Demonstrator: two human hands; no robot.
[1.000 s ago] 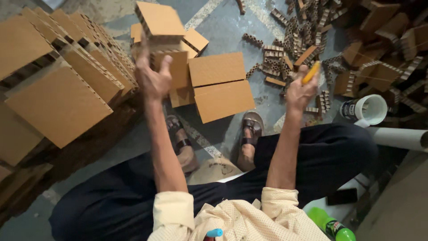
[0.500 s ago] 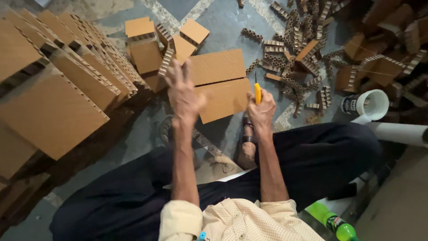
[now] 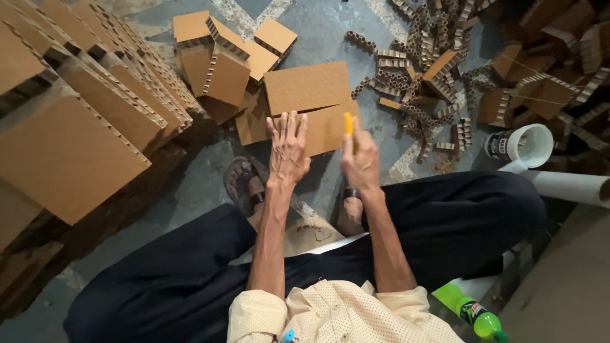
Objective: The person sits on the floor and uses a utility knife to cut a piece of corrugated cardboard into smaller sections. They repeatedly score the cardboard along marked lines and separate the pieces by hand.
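Grip first: your right hand (image 3: pixel 361 162) is closed around a yellow cutter (image 3: pixel 349 123), whose tip pokes up above the knuckles at frame centre. Half a second ago that hand sat further right and higher, clear of the board; now it has come down and inward, and the cutter stands over the near cardboard sheet (image 3: pixel 330 127). Your left hand (image 3: pixel 288 149) has changed more: a moment back it was raised with the fingers splayed in the air, and now it lies flat, palm down and open, fingers pointing up the frame, pressing on the left part of that same sheet. Both forearms run almost parallel up from the bottom of the frame, wrists close together.

A second sheet (image 3: pixel 305 86) lies just beyond the first, touching it along a seam. Further out on the floor, towards upper centre, sits a small heap of honeycomb cardboard blocks (image 3: pixel 219 63). Large stacked boards (image 3: pixel 70 127) fill the left side, loose honeycomb strips (image 3: pixel 419 63) scatter the upper right, and a white cup (image 3: pixel 524 145) lies at the right.
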